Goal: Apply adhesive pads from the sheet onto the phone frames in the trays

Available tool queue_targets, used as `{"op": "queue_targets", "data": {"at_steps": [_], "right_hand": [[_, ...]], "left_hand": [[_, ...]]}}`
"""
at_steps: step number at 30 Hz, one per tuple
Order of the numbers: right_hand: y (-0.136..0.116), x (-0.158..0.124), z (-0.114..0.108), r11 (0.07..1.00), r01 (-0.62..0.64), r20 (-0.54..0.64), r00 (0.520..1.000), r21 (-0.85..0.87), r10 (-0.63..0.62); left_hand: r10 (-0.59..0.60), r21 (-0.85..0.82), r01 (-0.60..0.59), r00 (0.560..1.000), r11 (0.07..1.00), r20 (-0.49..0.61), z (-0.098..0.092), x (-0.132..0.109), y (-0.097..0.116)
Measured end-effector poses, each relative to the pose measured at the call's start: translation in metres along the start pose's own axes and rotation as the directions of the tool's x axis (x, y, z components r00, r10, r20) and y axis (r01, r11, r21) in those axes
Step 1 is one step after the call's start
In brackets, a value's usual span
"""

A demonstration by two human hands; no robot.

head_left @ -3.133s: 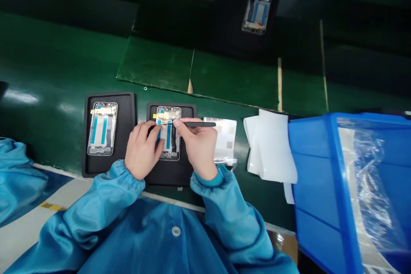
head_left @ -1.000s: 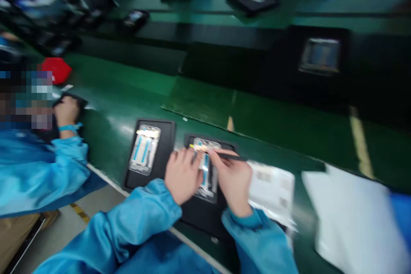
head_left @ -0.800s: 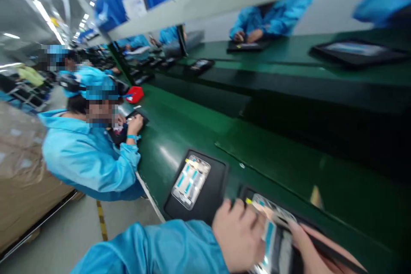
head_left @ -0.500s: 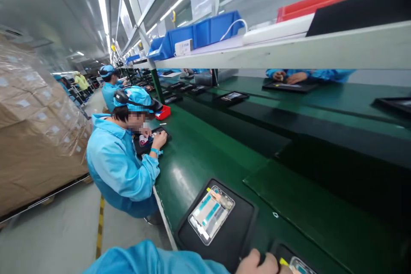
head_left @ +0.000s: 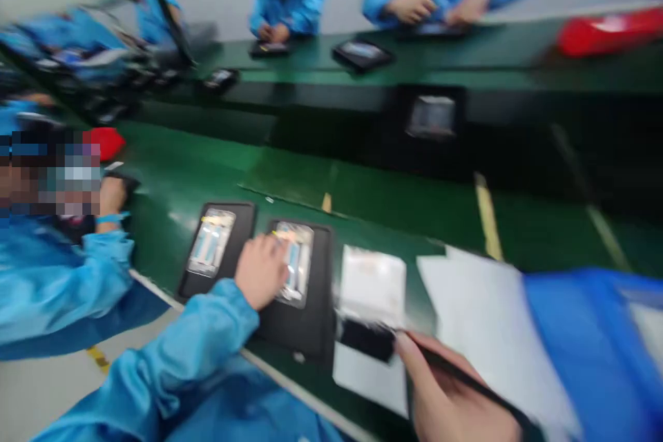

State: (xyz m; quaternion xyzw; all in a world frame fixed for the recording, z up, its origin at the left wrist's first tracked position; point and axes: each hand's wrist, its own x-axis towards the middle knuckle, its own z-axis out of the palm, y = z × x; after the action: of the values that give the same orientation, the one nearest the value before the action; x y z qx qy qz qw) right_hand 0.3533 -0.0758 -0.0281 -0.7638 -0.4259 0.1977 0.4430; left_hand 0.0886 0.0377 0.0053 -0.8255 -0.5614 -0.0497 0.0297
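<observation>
My left hand (head_left: 262,271) lies over the left edge of an opened phone frame (head_left: 297,266), its fingers stretched forward, not visibly gripping. The phone frame sits on a black tray (head_left: 303,331). On another black tray (head_left: 194,284), to the left, lies a similar phone frame (head_left: 212,243). My right hand (head_left: 450,390) is closed around a thin black tool (head_left: 474,381), blurred, that looks like tweezers. Its fingertips are beside a black strip (head_left: 367,339) between a white pad (head_left: 373,286) and a white sheet (head_left: 370,376). Motion blur hides whether the tool touches the strip.
White papers (head_left: 484,318) and a blue bin (head_left: 595,345) are at my right. A co-worker's sleeve (head_left: 67,290) is close on the left. Across the green bench (head_left: 290,179), other people work at trays. A red object (head_left: 611,31) lies at the far right.
The view has swung right and down. My left hand now appears over the phone frame on the nearer tray. My right hand, with the black tool, and the white papers have come into view.
</observation>
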Motion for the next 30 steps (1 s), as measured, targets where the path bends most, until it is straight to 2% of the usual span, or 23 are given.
{"op": "queue_targets", "data": {"at_steps": [1,3,5,8,11,14,16,18,21,22,25,30], "right_hand": [[0.0,-0.004,-0.009,0.995,-0.093,0.01,0.996,0.047,0.092],[0.0,-0.006,-0.016,0.962,-0.192,-0.015,0.98,0.196,0.199],[0.001,-0.006,-0.018,0.933,-0.234,-0.029,0.968,0.273,0.251],[0.005,-0.008,-0.02,0.913,-0.269,-0.007,0.958,0.306,0.285],[0.009,-0.011,-0.023,0.911,-0.26,0.016,0.963,0.321,0.269],[0.01,-0.005,-0.022,0.918,-0.218,0.008,0.974,0.33,0.228],[0.01,0.005,-0.02,0.921,-0.186,-0.008,0.98,0.343,0.201],[0.011,0.02,-0.015,0.918,-0.162,-0.005,0.984,0.362,0.175],[0.016,0.044,-0.007,0.916,-0.148,0.067,0.989,0.374,0.132],[0.019,0.05,-0.004,0.918,-0.146,0.1,0.988,0.369,0.117],[0.031,0.06,0.001,0.932,-0.135,0.181,0.98,0.337,0.077],[0.043,0.058,0.003,0.959,-0.095,0.178,0.983,0.268,0.048]], "left_hand": [[0.01,-0.041,-0.009,1.0,0.999,0.026,0.002,0.002,0.001],[0.013,-0.065,-0.011,0.999,0.998,0.029,0.008,0.004,0.009],[0.072,-0.112,-0.07,0.997,0.991,0.013,0.009,0.003,0.023],[0.225,-0.284,-0.212,0.974,0.935,0.013,0.005,-0.001,0.052],[0.312,-0.413,-0.277,0.95,0.867,0.017,0.001,0.001,0.078],[0.344,-0.428,-0.294,0.938,0.855,0.041,0.001,0.013,0.095],[0.37,-0.412,-0.302,0.924,0.86,0.096,0.005,0.027,0.102],[0.424,-0.421,-0.318,0.886,0.85,0.186,0.013,0.04,0.106],[0.507,-0.471,-0.342,0.814,0.813,0.284,0.025,0.053,0.111],[0.513,-0.475,-0.344,0.809,0.81,0.288,0.028,0.055,0.112],[0.484,-0.425,-0.353,0.838,0.833,0.251,0.032,0.054,0.115],[0.478,-0.305,-0.403,0.846,0.863,0.236,0.032,0.049,0.121]]}}
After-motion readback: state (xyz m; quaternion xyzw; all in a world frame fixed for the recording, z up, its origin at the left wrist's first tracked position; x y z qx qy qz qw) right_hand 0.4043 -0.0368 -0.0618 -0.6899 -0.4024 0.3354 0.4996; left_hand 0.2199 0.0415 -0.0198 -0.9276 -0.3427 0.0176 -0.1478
